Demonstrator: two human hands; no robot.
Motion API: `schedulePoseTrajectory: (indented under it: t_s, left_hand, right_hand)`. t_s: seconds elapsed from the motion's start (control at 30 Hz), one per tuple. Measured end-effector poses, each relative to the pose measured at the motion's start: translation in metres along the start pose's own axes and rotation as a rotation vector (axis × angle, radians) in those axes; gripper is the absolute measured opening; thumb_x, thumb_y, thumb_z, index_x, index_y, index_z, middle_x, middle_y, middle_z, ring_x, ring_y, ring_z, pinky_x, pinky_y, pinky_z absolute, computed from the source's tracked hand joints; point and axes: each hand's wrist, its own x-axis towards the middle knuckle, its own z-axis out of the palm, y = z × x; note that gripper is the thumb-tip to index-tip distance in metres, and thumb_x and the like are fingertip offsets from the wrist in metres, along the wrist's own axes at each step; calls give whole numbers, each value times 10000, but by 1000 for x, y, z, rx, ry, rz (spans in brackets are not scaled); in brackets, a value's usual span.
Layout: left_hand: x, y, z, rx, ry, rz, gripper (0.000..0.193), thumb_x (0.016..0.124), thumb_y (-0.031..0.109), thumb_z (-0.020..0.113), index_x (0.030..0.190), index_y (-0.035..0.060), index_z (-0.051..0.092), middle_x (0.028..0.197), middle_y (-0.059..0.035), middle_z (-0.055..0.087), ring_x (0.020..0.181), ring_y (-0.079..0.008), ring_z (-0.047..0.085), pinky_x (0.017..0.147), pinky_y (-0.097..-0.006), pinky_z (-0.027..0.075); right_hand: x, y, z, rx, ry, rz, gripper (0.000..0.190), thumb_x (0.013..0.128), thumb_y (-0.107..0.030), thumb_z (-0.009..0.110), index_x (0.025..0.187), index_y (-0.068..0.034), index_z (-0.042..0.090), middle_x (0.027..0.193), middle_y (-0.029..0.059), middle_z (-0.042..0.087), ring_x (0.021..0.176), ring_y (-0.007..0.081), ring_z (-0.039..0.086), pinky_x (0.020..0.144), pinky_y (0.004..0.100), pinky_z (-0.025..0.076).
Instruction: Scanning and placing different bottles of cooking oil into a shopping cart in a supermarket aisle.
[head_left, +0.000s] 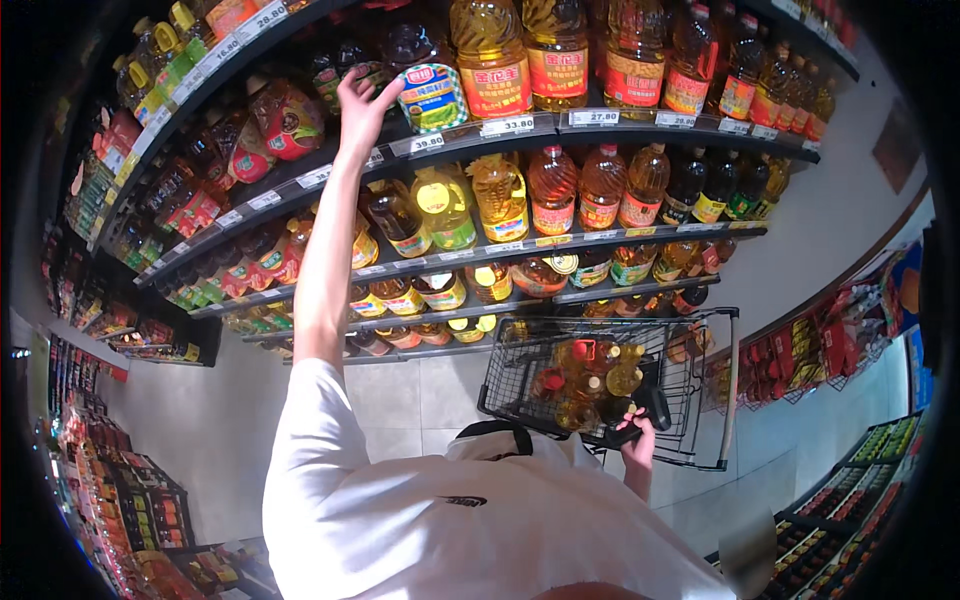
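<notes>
My left hand (366, 105) is raised to an upper shelf, palm away from me, fingers apart. Its thumb reaches the left edge of the label on a dark jug of cooking oil (431, 94); no grip on the jug shows. Behind my fingers stand more dark bottles (330, 75), partly in shadow. Low on the right, my right hand (639, 439) is curled around a black object (654, 409) at the near side of a wire shopping cart (679, 442). What the object is cannot be made out. Several oil bottles (592, 375) lie or stand together inside the cart.
Curved-looking shelves of oil bottles, their price-tag edge (517, 124) facing me, span the front. Clear golden bottles (491, 60) stand right of the dark jug. Red packages (780, 360) hang beyond the cart. Display racks (142, 495) stand at left, and more shelving (840, 495) at right.
</notes>
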Motion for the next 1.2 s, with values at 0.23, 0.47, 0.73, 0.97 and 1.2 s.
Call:
schedulePoseTrajectory:
  t_s: [0.23,0.47,0.73,0.97,1.2]
  left_hand:
    - [36,-12,38,-166,-328,-107,871,712,364,877,1332,16,373,1230,-118,580,1128,-210,562,1004,-362,441]
    - [30,-12,35,-139,-177,-68,835,686,342,897,1267,-5,409,1165,-136,606,1032,-209,615,928,-343,498]
    - [18,-14,2,-268,-42,-109,898,674,257,914,1298,-27,334,1195,-154,567,1087,-226,584,957,-341,486]
    - [22,-51,1,-580,216,-32,850,701,163,891,1307,-7,319,1228,-137,537,1067,-199,574,945,-346,485]
    - [14,-51,-58,-1037,385,-238,390,943,327,605,1187,23,588,1121,-83,683,1019,-231,666,947,-396,521]
  right_hand:
    - [-38,41,29,150,61,-154,182,821,-72,576,988,-141,557,877,46,594,762,174,545,725,328,471]
    - [-64,72,37,185,166,-223,174,819,-69,559,979,-136,546,860,59,594,759,185,544,716,331,466]
    - [-75,101,28,272,217,-317,134,839,-91,572,961,-138,545,863,41,578,769,177,542,733,335,482]
    - [-86,100,36,253,293,-354,137,853,-110,586,978,-146,544,870,34,581,771,175,547,730,333,484]
    - [-94,100,35,252,298,-365,120,847,-118,597,949,-155,548,871,25,581,764,171,551,721,327,480]
